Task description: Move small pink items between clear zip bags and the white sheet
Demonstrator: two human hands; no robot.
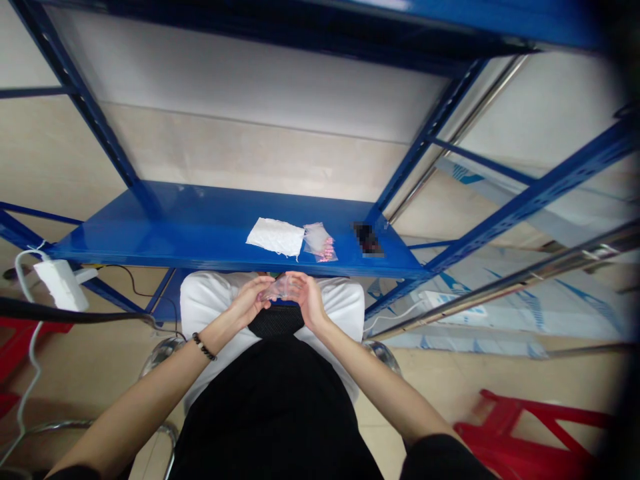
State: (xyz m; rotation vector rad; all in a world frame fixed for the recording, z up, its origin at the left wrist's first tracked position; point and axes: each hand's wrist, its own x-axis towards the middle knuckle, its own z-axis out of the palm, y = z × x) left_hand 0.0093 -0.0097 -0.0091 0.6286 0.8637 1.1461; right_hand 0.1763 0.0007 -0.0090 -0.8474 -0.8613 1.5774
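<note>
Holds a clear bag (283,288) in nearly closed fingers of left hand (251,300) and looser, half-curled ones of right hand (311,301) (in front of blue shelf (200,223)).

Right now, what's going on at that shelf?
A seated person has a piece of clear plastic, perhaps a small bag, between the left hand and the right hand, over the lap. On the blue shelf in front lie a crumpled white cloth or pouch, a clear bag with small pink pieces inside, and a dark item too blurred to tell.
</note>
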